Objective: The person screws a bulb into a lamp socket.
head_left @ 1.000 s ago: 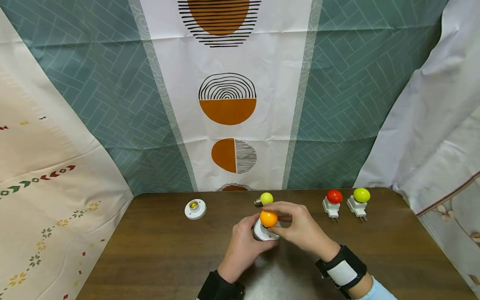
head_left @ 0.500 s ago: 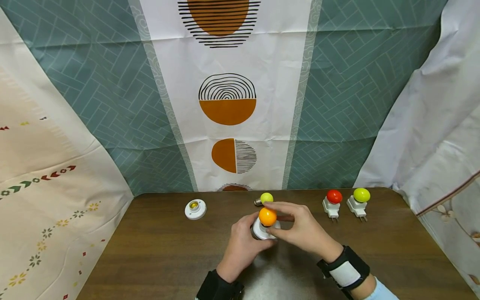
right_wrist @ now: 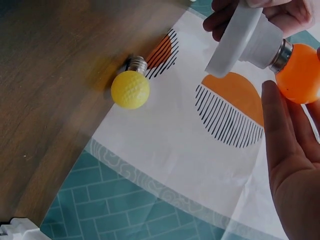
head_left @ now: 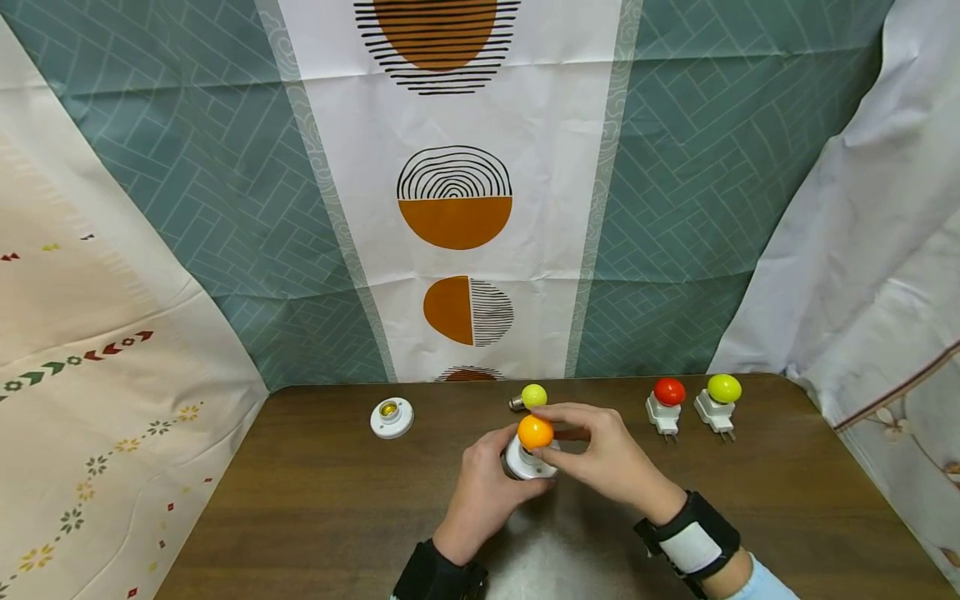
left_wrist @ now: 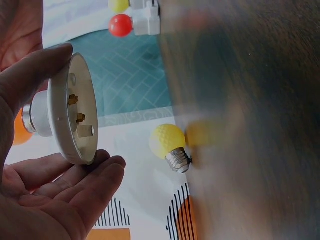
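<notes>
My left hand [head_left: 483, 477] grips a round white lamp holder [head_left: 520, 463] by its rim, raised off the table. In the left wrist view the holder's hollow underside, with brass screws, faces the table. An orange light bulb [head_left: 536, 432] stands in the holder's socket. Part of its metal screw base shows above the socket mouth in the right wrist view. Around the bulb are the thumb and fingers of my right hand [head_left: 607, 461], pinching it. Just behind the hands lies a loose yellow bulb [right_wrist: 130, 90] on its side, its screw base bare.
Another white lamp holder [head_left: 392, 418] sits at the back left with no bulb in it. At the back right are two white plug adapters, one bearing a red bulb [head_left: 669, 392], the other a yellow-green bulb [head_left: 723, 389]. Patterned cloth hangs behind the wooden table [head_left: 315, 517].
Both hands stay in nearly the same place. The right thumb and fingers shift slightly around the orange bulb, and the holder moves a little to the left.
</notes>
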Motion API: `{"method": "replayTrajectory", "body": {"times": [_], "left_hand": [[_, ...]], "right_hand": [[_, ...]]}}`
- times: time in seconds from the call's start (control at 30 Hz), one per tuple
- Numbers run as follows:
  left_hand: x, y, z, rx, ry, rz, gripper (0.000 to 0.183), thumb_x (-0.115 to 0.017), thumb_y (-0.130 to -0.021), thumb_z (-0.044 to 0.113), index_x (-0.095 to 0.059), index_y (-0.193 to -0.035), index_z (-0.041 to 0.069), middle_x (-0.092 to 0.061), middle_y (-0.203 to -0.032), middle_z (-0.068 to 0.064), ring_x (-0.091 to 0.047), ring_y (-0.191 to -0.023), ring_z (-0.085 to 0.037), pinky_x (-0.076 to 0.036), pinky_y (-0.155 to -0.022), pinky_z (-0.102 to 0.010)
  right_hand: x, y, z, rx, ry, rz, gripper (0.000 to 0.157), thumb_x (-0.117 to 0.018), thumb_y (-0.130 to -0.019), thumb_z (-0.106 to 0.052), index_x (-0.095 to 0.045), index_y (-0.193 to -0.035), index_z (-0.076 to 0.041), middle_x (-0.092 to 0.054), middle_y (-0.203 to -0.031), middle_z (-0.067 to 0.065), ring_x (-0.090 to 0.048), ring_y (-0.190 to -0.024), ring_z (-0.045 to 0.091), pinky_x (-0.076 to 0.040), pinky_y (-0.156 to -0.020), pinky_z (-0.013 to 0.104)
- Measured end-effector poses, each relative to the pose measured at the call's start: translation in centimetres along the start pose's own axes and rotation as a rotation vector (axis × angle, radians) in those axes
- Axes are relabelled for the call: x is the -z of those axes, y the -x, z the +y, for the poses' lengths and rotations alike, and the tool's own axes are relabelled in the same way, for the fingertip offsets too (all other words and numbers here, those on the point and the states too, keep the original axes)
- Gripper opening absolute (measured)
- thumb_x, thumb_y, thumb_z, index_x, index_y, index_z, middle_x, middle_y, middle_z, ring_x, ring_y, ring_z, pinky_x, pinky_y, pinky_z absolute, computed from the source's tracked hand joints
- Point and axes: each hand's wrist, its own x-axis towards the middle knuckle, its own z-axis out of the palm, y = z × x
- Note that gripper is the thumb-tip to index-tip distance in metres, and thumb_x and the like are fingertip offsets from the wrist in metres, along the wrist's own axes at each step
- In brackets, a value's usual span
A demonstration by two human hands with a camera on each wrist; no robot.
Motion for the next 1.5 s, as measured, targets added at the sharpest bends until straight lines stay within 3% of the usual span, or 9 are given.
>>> {"method": "replayTrajectory", "body": {"times": [0.2, 0.33, 0.5, 0.73, 0.9, 1.07, 1.27, 1.5], "left_hand": [[0.0, -0.1, 0.1, -0.014, -0.001, 0.015, 0.07, -0.083, -0.064, 0.04, -0.057, -0.125, 0.018, -0.056, -0.108, 0.011, -0.052, -0.093, -0.007, -0.046, -0.081, -0.031], [0.0, 0.0, 0.1, -0.024, 0.004, 0.021, 0.07, -0.083, -0.063, 0.039, -0.057, -0.124, 0.017, -0.057, -0.108, 0.01, -0.053, -0.093, -0.008, -0.047, -0.081, -0.034], [-0.1, 0.1, 0.1, -0.044, 0.003, 0.034, 0.069, -0.083, -0.063, 0.038, -0.057, -0.124, 0.017, -0.057, -0.108, 0.01, -0.053, -0.093, -0.007, -0.047, -0.08, -0.033], [-0.1, 0.1, 0.2, -0.039, 0.005, 0.024, 0.07, -0.082, -0.064, 0.038, -0.056, -0.125, 0.017, -0.056, -0.11, 0.011, -0.052, -0.095, -0.007, -0.046, -0.082, -0.031], [-0.1, 0.0, 0.3, -0.045, -0.008, 0.033, 0.071, -0.083, -0.063, 0.039, -0.056, -0.125, 0.017, -0.056, -0.11, 0.01, -0.052, -0.094, -0.007, -0.046, -0.08, -0.03], [0.0, 0.0, 0.3, -0.043, 0.0, 0.031, 0.071, -0.083, -0.063, 0.038, -0.056, -0.125, 0.017, -0.056, -0.109, 0.009, -0.052, -0.094, -0.007, -0.047, -0.079, -0.033], [0.0, 0.0, 0.2, -0.028, 0.009, 0.011, 0.07, -0.082, -0.064, 0.039, -0.056, -0.125, 0.018, -0.056, -0.11, 0.01, -0.052, -0.094, -0.008, -0.047, -0.08, -0.034], [0.1, 0.1, 0.4, -0.034, 0.001, 0.017, 0.071, -0.083, -0.063, 0.038, -0.056, -0.126, 0.018, -0.056, -0.109, 0.009, -0.053, -0.095, -0.008, -0.046, -0.081, -0.032]], "right_hand": [[-0.4, 0.1, 0.6, -0.021, 0.002, 0.07, 0.039, -0.079, -0.072, -0.012, -0.066, -0.108, -0.009, -0.064, -0.105, 0.001, -0.061, -0.09, 0.016, -0.052, -0.07, 0.035], [-0.6, 0.3, 2.1, -0.048, 0.02, 0.076, 0.044, -0.08, -0.071, -0.019, -0.065, -0.112, -0.014, -0.063, -0.109, -0.004, -0.061, -0.092, 0.013, -0.051, -0.071, 0.032], [-0.4, 0.5, 3.5, -0.027, 0.028, 0.023, 0.053, -0.078, -0.073, -0.032, -0.06, -0.121, -0.022, -0.057, -0.12, -0.008, -0.057, -0.102, 0.011, -0.049, -0.076, 0.029], [-0.2, 0.6, 3.9, 0.032, 0.016, -0.07, 0.05, -0.071, -0.081, -0.028, -0.056, -0.128, -0.021, -0.055, -0.124, -0.004, -0.054, -0.107, 0.013, -0.047, -0.081, 0.03], [-0.2, 0.6, 3.9, 0.019, 0.003, -0.052, 0.045, -0.071, -0.082, -0.026, -0.058, -0.125, -0.022, -0.057, -0.122, -0.004, -0.056, -0.103, 0.013, -0.048, -0.08, 0.03], [-0.3, 0.5, 3.7, 0.003, 0.008, -0.02, 0.045, -0.074, -0.079, -0.026, -0.062, -0.12, -0.014, -0.059, -0.117, -0.002, -0.058, -0.1, 0.011, -0.05, -0.078, 0.035], [-0.1, 0.2, 1.0, -0.012, 0.024, 0.036, 0.041, -0.078, -0.073, -0.015, -0.065, -0.11, -0.005, -0.064, -0.106, 0.004, -0.061, -0.092, 0.015, -0.051, -0.073, 0.037], [0.1, 0.2, 0.5, -0.003, 0.048, 0.038, 0.045, -0.079, -0.073, -0.018, -0.064, -0.113, -0.007, -0.062, -0.11, 0.003, -0.06, -0.094, 0.015, -0.051, -0.073, 0.037]]}}
